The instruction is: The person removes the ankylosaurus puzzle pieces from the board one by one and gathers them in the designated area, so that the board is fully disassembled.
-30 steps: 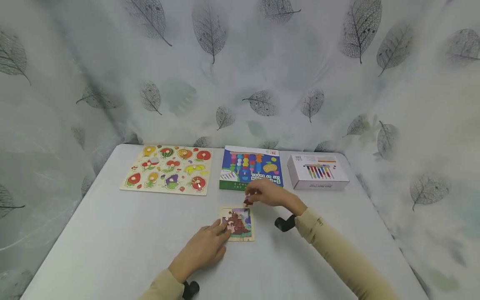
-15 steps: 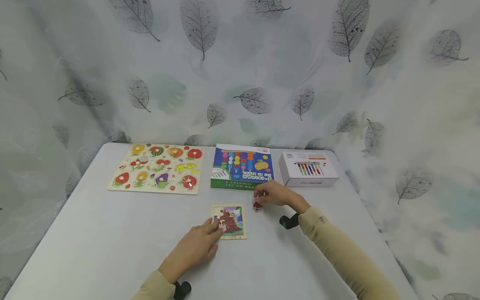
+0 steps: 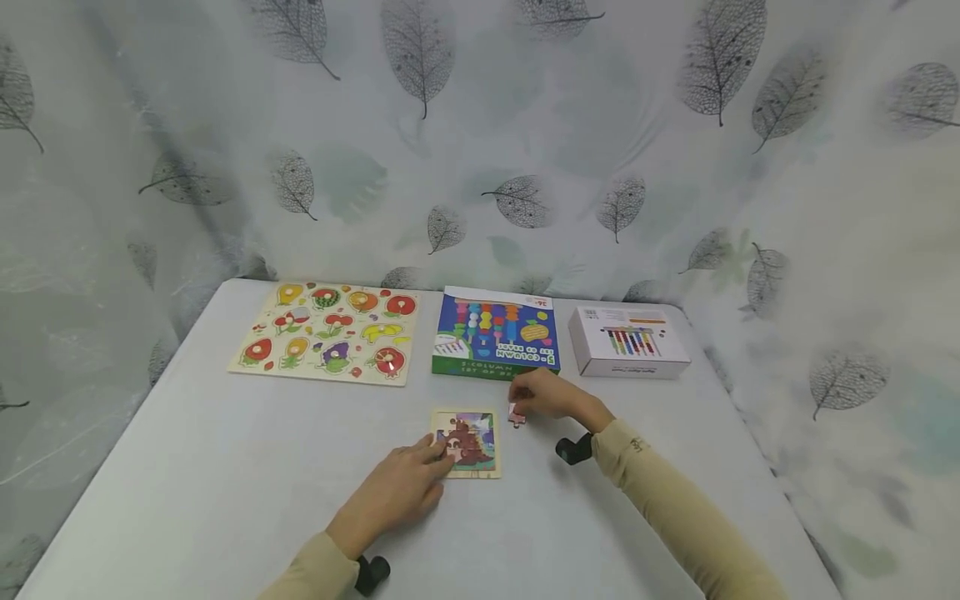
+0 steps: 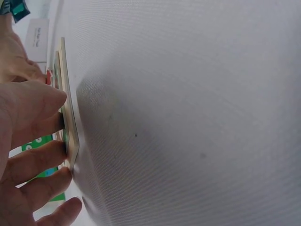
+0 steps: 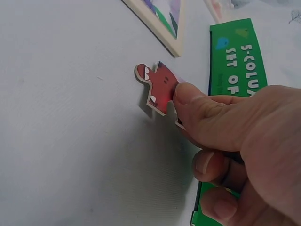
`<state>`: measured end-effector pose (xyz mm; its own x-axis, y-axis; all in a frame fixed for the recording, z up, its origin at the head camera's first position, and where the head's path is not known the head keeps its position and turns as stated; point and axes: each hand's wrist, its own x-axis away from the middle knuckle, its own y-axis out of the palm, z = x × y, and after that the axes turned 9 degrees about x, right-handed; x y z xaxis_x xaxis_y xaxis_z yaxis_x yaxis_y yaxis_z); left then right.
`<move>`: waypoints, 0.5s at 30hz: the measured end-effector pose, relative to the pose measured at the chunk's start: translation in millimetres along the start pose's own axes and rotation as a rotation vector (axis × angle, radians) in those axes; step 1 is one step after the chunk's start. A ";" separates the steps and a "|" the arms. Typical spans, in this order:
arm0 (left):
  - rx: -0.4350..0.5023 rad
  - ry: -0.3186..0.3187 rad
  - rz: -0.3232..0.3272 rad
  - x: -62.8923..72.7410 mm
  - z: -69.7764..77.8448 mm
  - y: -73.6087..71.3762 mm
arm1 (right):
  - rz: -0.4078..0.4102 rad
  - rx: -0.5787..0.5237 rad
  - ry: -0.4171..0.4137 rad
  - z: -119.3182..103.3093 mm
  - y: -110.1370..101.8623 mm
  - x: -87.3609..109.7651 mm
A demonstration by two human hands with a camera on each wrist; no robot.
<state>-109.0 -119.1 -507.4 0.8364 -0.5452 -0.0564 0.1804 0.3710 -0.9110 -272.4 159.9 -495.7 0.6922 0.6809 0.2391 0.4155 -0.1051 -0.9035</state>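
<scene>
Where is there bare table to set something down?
Widest: between the fruit board, left hand and left edge of the table. Also between the sleeves, in front of the puzzle, and between the white box, right sleeve and right edge. Crowded: by the puzzle's far right corner, where the right hand pinches a piece near the bead box.

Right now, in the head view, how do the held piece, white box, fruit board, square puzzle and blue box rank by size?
Largest to smallest:
Fruit board
Blue box
White box
Square puzzle
Held piece, partly covered
</scene>
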 end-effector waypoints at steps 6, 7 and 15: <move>-0.022 0.004 0.014 -3.5 -0.9 -1.3 | 0.038 0.025 -0.037 2.4 -1.1 -2.4; -0.022 0.003 0.016 -3.8 -1.2 -1.1 | 0.045 0.032 -0.043 1.9 -1.3 -2.3; -0.008 0.014 0.009 -3.7 -3.3 2.3 | 0.106 0.090 -0.039 -13.8 0.4 -0.1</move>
<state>-113.4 -118.7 -510.6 0.8310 -0.5518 -0.0705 0.1683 0.3702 -0.9136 -264.1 149.8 -491.2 0.7054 0.6972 0.1280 0.2852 -0.1138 -0.9517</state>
